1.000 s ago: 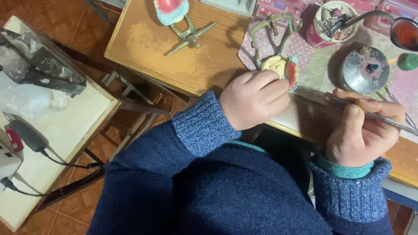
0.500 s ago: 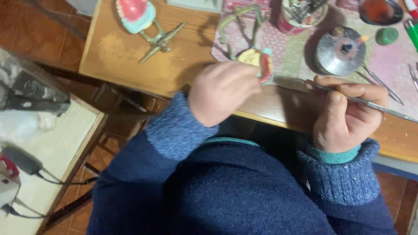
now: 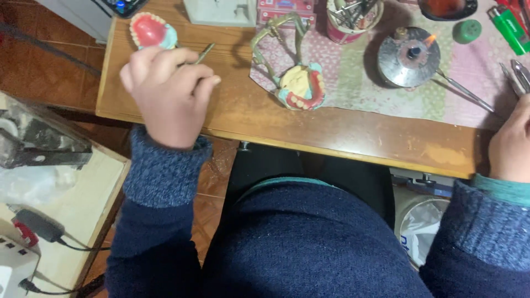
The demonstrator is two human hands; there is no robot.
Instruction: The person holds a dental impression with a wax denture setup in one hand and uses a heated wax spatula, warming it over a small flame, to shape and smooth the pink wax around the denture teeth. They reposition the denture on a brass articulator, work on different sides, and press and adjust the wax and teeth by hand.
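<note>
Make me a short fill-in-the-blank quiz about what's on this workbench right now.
1. The small burner on the patterned mat is ____.
2. The left hand reaches toward the ____ dental model on the wooden table.
3. The lighter at the far right is ____.

Missing words: lit; red; green

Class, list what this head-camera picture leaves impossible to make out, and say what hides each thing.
- Left hand: its back hides the grip and most of the metal articulator of the dental model.
- Right hand: cut off by the right edge, so its grip is unseen.
- Green lighter: cropped at the top edge.
</note>
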